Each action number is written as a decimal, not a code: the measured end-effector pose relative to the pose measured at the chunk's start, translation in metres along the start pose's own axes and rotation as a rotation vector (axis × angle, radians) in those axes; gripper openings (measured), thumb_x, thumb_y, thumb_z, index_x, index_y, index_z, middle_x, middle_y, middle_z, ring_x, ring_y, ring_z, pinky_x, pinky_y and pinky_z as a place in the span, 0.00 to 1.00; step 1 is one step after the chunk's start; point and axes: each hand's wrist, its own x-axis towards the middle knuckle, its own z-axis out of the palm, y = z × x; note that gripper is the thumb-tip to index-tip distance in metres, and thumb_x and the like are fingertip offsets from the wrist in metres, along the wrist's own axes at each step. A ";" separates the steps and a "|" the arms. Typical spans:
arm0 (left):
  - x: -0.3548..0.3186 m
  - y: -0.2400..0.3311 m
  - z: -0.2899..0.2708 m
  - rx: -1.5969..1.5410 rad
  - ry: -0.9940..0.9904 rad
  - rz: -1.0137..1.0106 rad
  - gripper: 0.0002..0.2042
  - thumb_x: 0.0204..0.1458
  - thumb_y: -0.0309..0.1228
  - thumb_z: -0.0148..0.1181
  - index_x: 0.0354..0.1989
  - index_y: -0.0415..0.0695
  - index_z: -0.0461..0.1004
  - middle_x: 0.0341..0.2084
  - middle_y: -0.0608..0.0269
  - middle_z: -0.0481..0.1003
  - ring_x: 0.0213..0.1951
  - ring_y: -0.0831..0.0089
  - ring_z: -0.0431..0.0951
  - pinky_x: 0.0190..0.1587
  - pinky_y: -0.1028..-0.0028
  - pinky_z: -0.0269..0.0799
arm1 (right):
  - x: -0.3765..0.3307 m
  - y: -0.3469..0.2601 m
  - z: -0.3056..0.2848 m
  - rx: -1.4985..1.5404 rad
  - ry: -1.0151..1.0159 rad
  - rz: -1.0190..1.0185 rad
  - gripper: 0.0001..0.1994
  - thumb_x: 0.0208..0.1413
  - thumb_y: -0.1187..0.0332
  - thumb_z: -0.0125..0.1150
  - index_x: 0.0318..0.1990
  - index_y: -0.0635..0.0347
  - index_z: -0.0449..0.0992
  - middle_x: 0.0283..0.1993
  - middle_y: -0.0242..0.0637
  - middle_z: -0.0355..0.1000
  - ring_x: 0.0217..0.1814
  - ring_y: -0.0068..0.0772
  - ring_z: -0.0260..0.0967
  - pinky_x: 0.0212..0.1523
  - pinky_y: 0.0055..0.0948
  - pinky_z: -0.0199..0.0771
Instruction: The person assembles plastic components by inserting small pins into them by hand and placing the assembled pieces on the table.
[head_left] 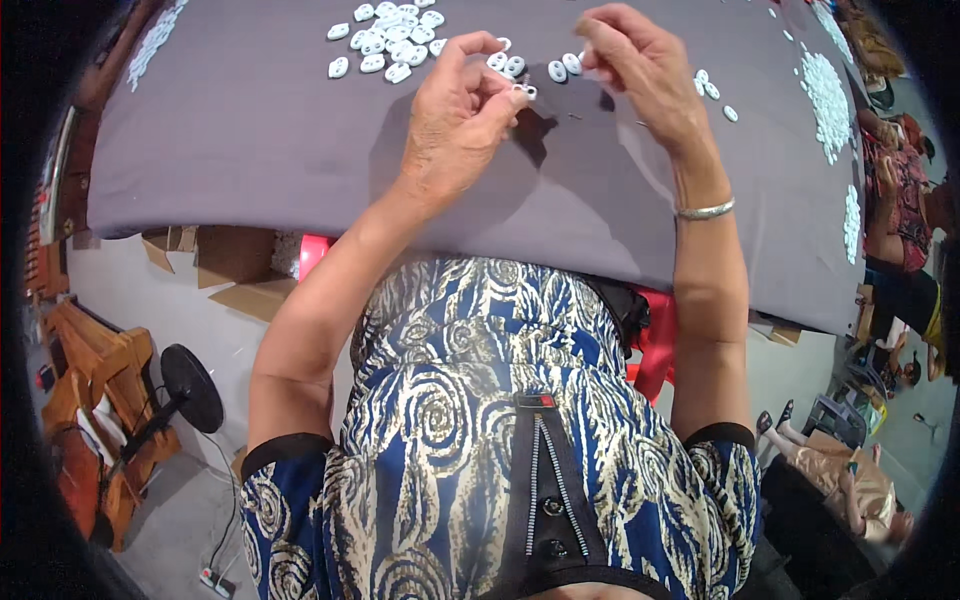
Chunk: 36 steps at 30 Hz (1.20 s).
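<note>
Between the thumb and fingertips of my left hand is a small white oval two-hole piece, held a little above the table. My right hand is raised to its right with thumb and fingers drawn together. Whatever it may pinch is too small or blurred to make out. Two similar white ovals lie beside its fingertips, and a few more lie just beyond my left fingers. A tiny thin pin-like bit rests on the cloth between the hands.
A grey cloth covers the table. A pile of white ovals lies far left of centre, and a larger heap of small white pieces at right. Below left stand a cardboard box and a black fan. Other people sit at right.
</note>
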 end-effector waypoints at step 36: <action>0.000 -0.001 -0.010 0.186 0.042 0.003 0.17 0.56 0.22 0.53 0.54 0.41 0.62 0.28 0.70 0.66 0.28 0.85 0.65 0.29 0.85 0.61 | -0.004 0.031 0.009 -0.792 -0.019 -0.450 0.05 0.43 0.70 0.58 0.28 0.60 0.77 0.31 0.44 0.72 0.36 0.50 0.73 0.35 0.45 0.75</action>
